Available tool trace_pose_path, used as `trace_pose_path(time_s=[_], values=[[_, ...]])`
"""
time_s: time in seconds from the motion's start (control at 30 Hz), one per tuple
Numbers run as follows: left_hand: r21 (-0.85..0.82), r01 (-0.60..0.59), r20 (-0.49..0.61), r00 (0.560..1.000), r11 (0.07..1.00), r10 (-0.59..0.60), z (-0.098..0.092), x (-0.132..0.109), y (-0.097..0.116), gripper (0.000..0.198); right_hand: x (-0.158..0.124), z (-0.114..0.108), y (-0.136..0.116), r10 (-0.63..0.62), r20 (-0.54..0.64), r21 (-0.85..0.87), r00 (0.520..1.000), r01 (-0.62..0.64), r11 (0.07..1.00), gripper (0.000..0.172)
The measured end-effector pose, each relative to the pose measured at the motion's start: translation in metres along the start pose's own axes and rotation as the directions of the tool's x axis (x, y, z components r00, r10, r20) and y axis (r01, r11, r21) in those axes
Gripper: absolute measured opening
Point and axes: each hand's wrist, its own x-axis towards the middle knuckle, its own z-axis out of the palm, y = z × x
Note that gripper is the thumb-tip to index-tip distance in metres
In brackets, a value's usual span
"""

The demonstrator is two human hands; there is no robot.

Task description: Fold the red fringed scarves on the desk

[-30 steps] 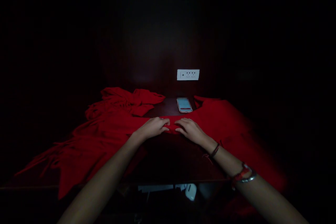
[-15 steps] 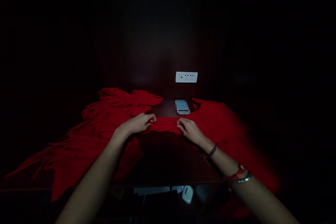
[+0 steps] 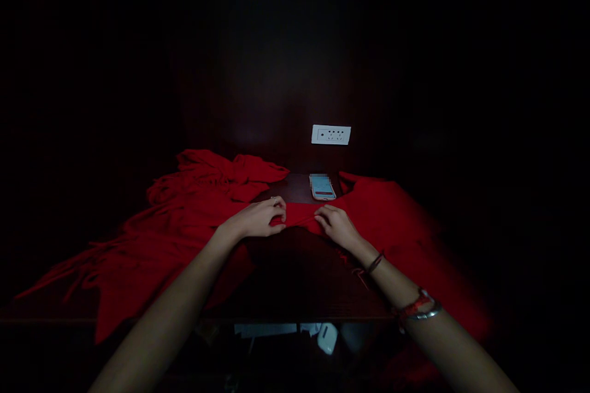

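In dim light, a person's left hand (image 3: pixel 255 219) and right hand (image 3: pixel 338 225) each close fingers and thumb on a bunched strip of the red cloth (image 3: pixel 175 227), pinching it near the far side of the dark table (image 3: pixel 295 276). The cloth spreads off to both sides and hangs over the near edge. A phone (image 3: pixel 322 186) lies just beyond the hands, below a wall socket (image 3: pixel 330 134). The hold would likely go best with both pinches level and the strip taut between them, so the trailing folds do not drag against the phone.
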Motion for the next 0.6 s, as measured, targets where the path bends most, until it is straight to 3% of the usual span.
trace_pose_path(time_s=[0.13,0.3,0.43,0.6], values=[[-0.025,0.032,-0.026,0.999,0.999,-0.033,0.001,0.000,0.003,0.029,0.001,0.002,0.002,-0.005,-0.026,0.004,1.000,0.005,1.000,0.016],[-0.041,0.002,0.043,0.999,0.999,-0.001,-0.008,-0.008,0.004,0.014,0.000,0.002,0.002,-0.034,-0.020,-0.002,0.999,0.034,0.999,0.017],[0.147,0.085,0.156,0.982,0.985,-0.108,-0.027,-0.036,0.002,0.007,0.000,0.001,0.003,-0.018,-0.020,-0.035,1.000,0.017,0.999,0.017],[0.439,0.200,0.176,0.937,0.876,-0.302,-0.048,-0.079,-0.004,0.018,0.000,0.001,0.004,-0.003,-0.019,-0.065,1.000,0.002,0.998,0.018]])
